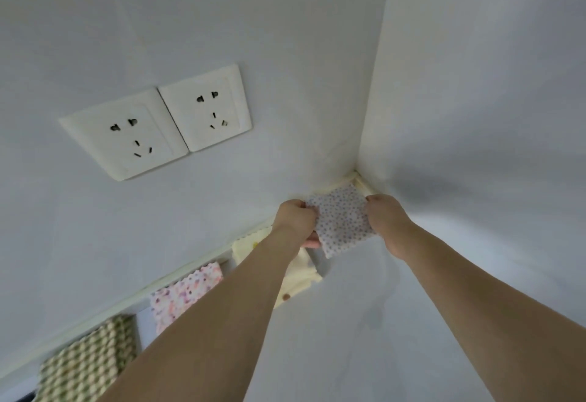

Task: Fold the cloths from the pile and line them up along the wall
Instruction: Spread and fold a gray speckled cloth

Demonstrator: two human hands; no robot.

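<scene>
Dotted cloth [344,219] beside cream cloth [298,274], corner-bound

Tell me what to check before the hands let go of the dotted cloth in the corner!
1. Both hands hold it: ok. The left hand and right hand pinch the dotted cloth at its two sides.
2. Cloth is folded: ok, it shows as a small square.
3. Cloth is at the wall: ok, its far edge reaches the corner.
4. Cloth lies flat on the table: cannot tell, the hands cover its sides.
5. Gap to the cream cloth: cannot tell, the left arm hides it.
6. Row along the wall: ok, the pink flowered cloth and green checked cloth sit in line.
</scene>
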